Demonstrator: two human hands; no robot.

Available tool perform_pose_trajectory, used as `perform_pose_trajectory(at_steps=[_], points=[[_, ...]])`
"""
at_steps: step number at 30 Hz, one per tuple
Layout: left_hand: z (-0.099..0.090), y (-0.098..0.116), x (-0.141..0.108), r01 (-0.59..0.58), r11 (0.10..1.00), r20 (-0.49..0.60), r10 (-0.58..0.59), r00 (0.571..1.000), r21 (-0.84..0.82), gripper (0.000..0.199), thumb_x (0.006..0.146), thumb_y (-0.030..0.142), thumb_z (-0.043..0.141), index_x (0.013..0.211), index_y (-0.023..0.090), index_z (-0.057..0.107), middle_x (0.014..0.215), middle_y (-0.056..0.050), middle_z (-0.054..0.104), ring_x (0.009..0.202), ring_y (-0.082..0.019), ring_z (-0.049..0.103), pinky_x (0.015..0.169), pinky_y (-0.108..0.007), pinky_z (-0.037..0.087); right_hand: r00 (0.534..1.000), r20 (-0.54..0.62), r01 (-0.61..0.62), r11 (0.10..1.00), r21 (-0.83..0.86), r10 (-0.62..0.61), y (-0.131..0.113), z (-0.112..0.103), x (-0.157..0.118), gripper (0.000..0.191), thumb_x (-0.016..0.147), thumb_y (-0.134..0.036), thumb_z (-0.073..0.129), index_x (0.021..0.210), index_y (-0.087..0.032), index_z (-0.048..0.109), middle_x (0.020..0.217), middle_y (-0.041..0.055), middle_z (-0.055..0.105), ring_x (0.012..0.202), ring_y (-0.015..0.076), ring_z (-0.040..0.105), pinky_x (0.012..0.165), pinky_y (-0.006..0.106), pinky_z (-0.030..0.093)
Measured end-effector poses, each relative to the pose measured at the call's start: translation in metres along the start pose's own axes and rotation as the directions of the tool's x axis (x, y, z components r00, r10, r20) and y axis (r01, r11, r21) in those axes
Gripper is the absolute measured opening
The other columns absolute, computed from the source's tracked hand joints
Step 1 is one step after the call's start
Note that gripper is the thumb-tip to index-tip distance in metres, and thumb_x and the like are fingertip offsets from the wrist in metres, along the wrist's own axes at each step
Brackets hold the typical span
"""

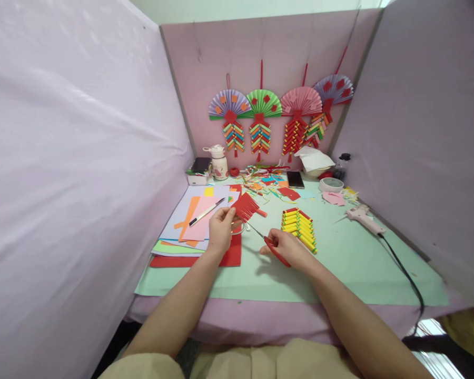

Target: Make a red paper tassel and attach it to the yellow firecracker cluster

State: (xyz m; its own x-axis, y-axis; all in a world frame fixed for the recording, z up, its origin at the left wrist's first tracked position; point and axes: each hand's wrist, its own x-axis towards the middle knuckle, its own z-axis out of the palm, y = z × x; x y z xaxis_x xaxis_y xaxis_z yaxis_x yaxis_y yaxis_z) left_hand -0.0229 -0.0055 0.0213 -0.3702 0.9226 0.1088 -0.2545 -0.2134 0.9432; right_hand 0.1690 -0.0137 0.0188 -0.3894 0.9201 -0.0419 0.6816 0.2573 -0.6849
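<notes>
My left hand (221,226) pinches a piece of red paper (245,206) that has a fringe of thin strips cut into one side. My right hand (286,246) grips a pair of red-handled scissors (275,250), whose blades point up and left at the lower edge of the fringed paper. Whether the blades touch the paper I cannot tell. To the right of the scissors lies a cluster of yellow rolled paper tubes (300,227) with green bands and red ones at its top. A small red paper roll (262,212) rests just beyond the red paper.
Stacked coloured paper sheets (181,210) with a pen (207,211) lie at left. A glue gun (365,218) with a black cord sits at right. Paper scraps, a phone (295,179), a tape roll (331,185) and a bottle (220,163) are behind. Paper fan ornaments (264,102) hang at the back.
</notes>
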Motion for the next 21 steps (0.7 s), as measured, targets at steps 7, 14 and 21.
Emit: perform_pose_trajectory(at_steps=[7,14,21], points=[[-0.0007,-0.0016,0.0013,-0.016,1.0,0.01,0.017,1.0,-0.021,0.028,0.071,0.038,0.071,0.078,0.014,0.058,0.079,-0.005,0.068,0.075,-0.018,0.067,0.071,-0.032,0.056,0.999,0.041,-0.007,0.998,0.055,0.005,-0.0009,0.0007,-0.001,0.03,0.069,-0.044,0.064,0.07,-0.021,0.046,0.065,-0.0046,0.054,0.06,0.0108,0.047,0.053,0.022,0.029],[-0.0026,-0.001,0.0025,-0.04,0.998,-0.001,0.04,0.999,-0.045,0.027,0.072,0.038,0.071,0.079,0.015,0.059,0.078,-0.003,0.067,0.076,-0.017,0.067,0.076,-0.034,0.057,0.998,0.068,0.001,0.997,0.076,-0.006,0.0009,0.0024,-0.0021,0.027,0.07,-0.043,0.063,0.073,-0.021,0.047,0.067,-0.0043,0.054,0.062,0.0118,0.048,0.053,0.022,0.031],[0.0009,-0.001,-0.0006,-0.01,1.0,0.029,0.011,1.0,-0.023,0.03,0.071,0.041,0.072,0.078,0.015,0.059,0.077,-0.004,0.068,0.076,-0.018,0.068,0.075,-0.036,0.057,0.998,0.058,-0.004,0.997,0.083,-0.001,0.0021,0.0034,-0.0014,0.027,0.07,-0.043,0.064,0.073,-0.021,0.047,0.066,-0.0042,0.055,0.062,0.0119,0.048,0.053,0.022,0.03]])
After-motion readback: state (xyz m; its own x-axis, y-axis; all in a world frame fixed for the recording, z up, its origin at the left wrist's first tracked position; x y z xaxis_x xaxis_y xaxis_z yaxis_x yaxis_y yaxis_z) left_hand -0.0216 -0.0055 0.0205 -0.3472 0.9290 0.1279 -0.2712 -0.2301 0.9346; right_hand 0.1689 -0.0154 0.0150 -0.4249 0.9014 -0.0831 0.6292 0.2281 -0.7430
